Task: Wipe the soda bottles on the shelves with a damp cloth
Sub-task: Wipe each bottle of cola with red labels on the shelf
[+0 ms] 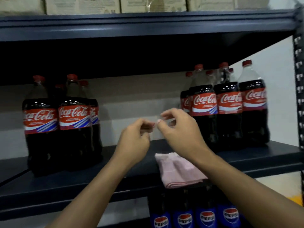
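Head view: left hand (136, 137) and right hand (179, 129) hover mid-shelf between two clusters of Coca-Cola bottles (74, 125). Their fingers are curled and the tips almost meet; whether they pinch something small is too blurred to tell. The folded pink cloth (179, 171) overhangs the front edge of the shelf (82, 186), untouched. A brushing forearm could drag it off, towards the Pepsi bottles (205, 216) below.

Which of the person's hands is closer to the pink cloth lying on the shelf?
Right. The right hand hovers above the pink cloth, its forearm crossing over it; the left hand is raised farther off to the cloth's left.
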{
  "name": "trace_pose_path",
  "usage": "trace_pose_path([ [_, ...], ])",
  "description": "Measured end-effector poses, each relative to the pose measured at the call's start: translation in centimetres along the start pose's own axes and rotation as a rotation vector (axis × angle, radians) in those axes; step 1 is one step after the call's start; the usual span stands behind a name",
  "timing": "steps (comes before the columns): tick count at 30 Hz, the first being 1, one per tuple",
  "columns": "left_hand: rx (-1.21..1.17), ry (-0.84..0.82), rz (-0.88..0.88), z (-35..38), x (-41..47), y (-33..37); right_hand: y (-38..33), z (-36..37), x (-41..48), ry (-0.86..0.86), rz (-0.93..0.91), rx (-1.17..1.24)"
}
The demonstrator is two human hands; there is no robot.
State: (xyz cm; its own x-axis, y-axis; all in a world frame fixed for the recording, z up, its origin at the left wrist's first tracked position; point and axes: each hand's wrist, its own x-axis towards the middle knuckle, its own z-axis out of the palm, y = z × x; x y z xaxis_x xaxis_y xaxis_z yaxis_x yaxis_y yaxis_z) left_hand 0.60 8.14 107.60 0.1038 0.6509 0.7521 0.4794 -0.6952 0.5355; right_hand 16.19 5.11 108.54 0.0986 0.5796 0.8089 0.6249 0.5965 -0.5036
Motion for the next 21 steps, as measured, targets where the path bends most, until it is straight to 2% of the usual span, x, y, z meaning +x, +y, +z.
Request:
trace_pose_path([
  [2, -0.043, -0.070, -0.016, 3.5, 1.6, 1.4, 2.3, -2.6, 0.0, 0.079, 0.074, -0.049],
  [5, -0.146, -0.165, -0.142, 8.4, 3.8, 3.3, 5.6, -5.4, 0.0, 0.146, 0.235, -0.166],
  [11, -0.270, -0.325, -0.322, 14.1, 5.6, 3.9, 9.9, -6.8, -0.2, 0.003, 0.503, -0.121],
  [17, -0.357, -0.353, -0.388, 14.2, 5.5, 3.3, 10.7, -6.5, -0.2, 0.022, 0.486, -0.183],
  [21, -0.340, -0.341, -0.361, 12.8, 5.6, 2.0, 10.3, -5.8, 0.1, -0.001, 0.432, -0.208],
])
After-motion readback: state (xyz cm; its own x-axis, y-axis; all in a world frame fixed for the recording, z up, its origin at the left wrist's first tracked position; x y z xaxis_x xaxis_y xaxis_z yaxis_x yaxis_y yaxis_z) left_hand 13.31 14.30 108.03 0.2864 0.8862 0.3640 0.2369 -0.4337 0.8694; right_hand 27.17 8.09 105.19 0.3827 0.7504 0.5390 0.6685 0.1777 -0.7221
